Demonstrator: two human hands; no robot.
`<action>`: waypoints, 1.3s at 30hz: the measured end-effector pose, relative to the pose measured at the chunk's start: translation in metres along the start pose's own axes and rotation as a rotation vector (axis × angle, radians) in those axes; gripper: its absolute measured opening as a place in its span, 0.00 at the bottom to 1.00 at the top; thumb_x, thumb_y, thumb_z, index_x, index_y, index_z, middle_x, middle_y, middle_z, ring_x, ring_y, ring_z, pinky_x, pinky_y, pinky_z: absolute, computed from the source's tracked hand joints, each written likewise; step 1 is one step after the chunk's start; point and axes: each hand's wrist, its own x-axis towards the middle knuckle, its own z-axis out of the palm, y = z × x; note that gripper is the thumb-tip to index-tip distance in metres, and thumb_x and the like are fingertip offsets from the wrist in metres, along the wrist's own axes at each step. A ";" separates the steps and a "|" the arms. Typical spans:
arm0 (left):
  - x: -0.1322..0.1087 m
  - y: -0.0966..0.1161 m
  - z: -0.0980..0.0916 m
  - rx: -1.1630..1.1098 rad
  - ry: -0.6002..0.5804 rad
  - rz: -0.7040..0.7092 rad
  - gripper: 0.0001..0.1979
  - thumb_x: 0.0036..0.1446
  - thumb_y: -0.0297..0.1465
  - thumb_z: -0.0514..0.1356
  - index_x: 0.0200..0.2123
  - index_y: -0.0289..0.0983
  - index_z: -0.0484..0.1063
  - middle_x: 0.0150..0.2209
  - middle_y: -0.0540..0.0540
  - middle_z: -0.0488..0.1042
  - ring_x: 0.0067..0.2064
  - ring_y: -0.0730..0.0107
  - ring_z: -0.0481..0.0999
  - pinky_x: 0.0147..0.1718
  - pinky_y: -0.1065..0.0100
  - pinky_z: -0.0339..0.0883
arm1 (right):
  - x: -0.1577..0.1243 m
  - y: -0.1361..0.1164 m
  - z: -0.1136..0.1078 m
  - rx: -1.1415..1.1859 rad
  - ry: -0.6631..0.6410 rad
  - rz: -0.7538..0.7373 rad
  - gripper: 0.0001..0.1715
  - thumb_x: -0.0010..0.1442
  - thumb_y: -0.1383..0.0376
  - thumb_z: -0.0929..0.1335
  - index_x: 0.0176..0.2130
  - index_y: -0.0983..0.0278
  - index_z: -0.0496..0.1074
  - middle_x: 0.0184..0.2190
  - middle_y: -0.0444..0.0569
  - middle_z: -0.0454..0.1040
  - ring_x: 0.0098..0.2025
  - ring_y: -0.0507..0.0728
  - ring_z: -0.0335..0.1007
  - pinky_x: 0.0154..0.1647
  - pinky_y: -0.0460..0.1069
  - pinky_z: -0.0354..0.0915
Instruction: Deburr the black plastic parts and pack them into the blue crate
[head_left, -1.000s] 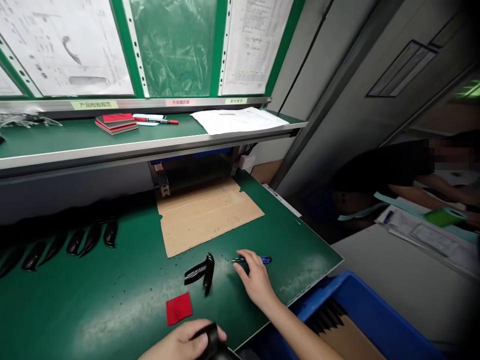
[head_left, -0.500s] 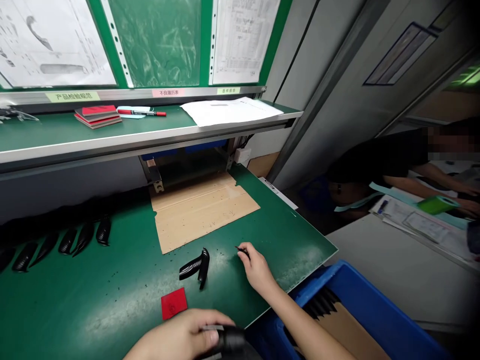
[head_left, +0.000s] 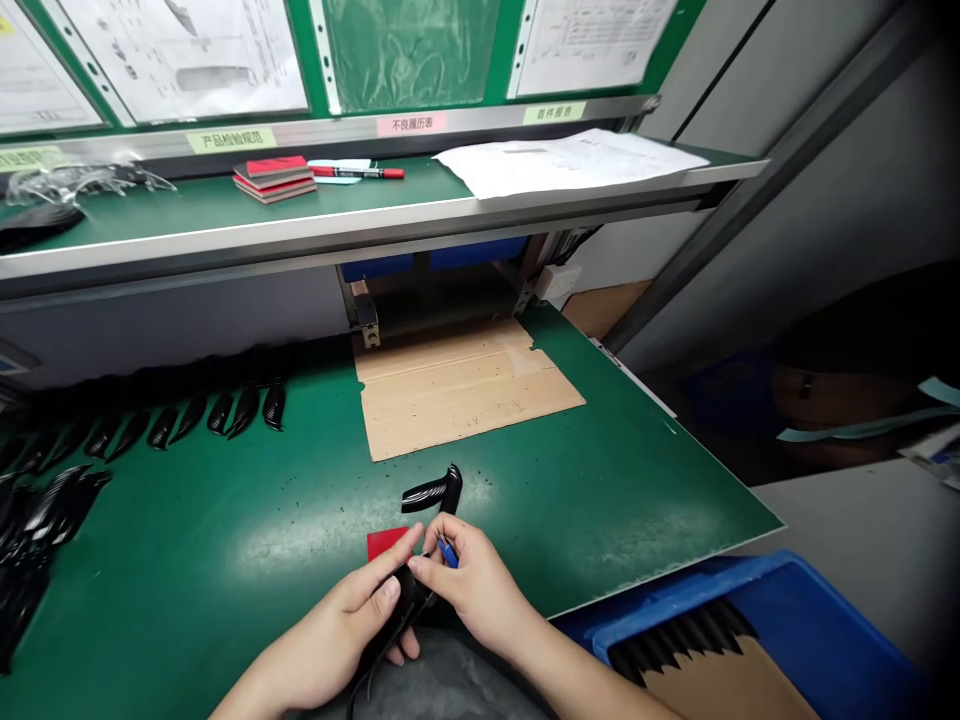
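Observation:
My left hand [head_left: 352, 625] is closed around a glossy black moulded plastic part [head_left: 397, 615], held low over the table's front edge. Against the part's upper end, my right hand [head_left: 476, 580] is closed on a small blue-handled tool [head_left: 448, 551]; its working end is mostly hidden by the fingers. Just beyond the hands lie two curved black pieces [head_left: 424, 495], one across the other. A red square pad [head_left: 384, 541] sits partly hidden behind my left fingers.
Black curved parts [head_left: 161, 428] stand in a row at the left, beside a heap [head_left: 52, 520]. Flat cardboard [head_left: 472, 400] lies at the back. A shelf [head_left: 360, 212] carries red pads and a marker. A blue bin [head_left: 825, 610] with black parts stands right; a person sits beyond.
My right hand has come in from the right to meet the part in my left hand. The blue-handled tool now shows in it. The view has shifted left.

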 end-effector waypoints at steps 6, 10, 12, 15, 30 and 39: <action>-0.003 -0.006 0.001 -0.055 0.115 0.024 0.30 0.64 0.44 0.47 0.64 0.35 0.51 0.27 0.46 0.74 0.29 0.69 0.70 0.34 0.66 0.63 | 0.001 -0.007 -0.007 -0.027 -0.089 -0.105 0.16 0.61 0.52 0.65 0.38 0.62 0.62 0.27 0.40 0.61 0.30 0.50 0.58 0.32 0.45 0.59; -0.004 -0.011 0.007 -0.039 0.177 0.018 0.25 0.63 0.45 0.46 0.55 0.35 0.62 0.25 0.48 0.71 0.28 0.70 0.68 0.31 0.68 0.61 | -0.008 -0.015 -0.021 -0.348 -0.123 -0.294 0.15 0.64 0.53 0.63 0.45 0.61 0.64 0.32 0.43 0.66 0.32 0.51 0.60 0.34 0.46 0.59; -0.004 -0.011 0.010 0.023 0.173 0.016 0.23 0.63 0.46 0.45 0.46 0.34 0.66 0.24 0.49 0.69 0.27 0.71 0.66 0.30 0.69 0.59 | -0.011 -0.016 -0.023 -0.542 -0.151 -0.443 0.15 0.62 0.54 0.65 0.42 0.61 0.66 0.33 0.44 0.68 0.33 0.52 0.62 0.35 0.47 0.58; -0.003 -0.007 0.014 0.110 0.161 0.048 0.21 0.63 0.46 0.46 0.38 0.35 0.68 0.26 0.50 0.67 0.28 0.72 0.65 0.31 0.69 0.60 | -0.011 -0.016 -0.022 -0.774 -0.210 -0.674 0.14 0.63 0.55 0.65 0.43 0.61 0.70 0.30 0.44 0.69 0.31 0.52 0.62 0.34 0.48 0.56; -0.019 0.014 0.019 0.238 0.175 -0.112 0.20 0.61 0.47 0.48 0.34 0.36 0.68 0.24 0.54 0.62 0.25 0.76 0.63 0.27 0.73 0.57 | -0.009 -0.023 -0.028 -1.279 -0.098 -0.687 0.40 0.57 0.36 0.51 0.42 0.62 0.70 0.30 0.47 0.66 0.32 0.55 0.56 0.35 0.51 0.48; -0.022 0.014 0.027 0.230 0.177 -0.114 0.20 0.61 0.47 0.47 0.34 0.37 0.68 0.27 0.53 0.63 0.24 0.76 0.61 0.28 0.72 0.58 | -0.008 -0.024 -0.024 -1.372 -0.111 -0.736 0.31 0.63 0.41 0.54 0.31 0.62 0.67 0.27 0.47 0.65 0.30 0.55 0.53 0.31 0.51 0.42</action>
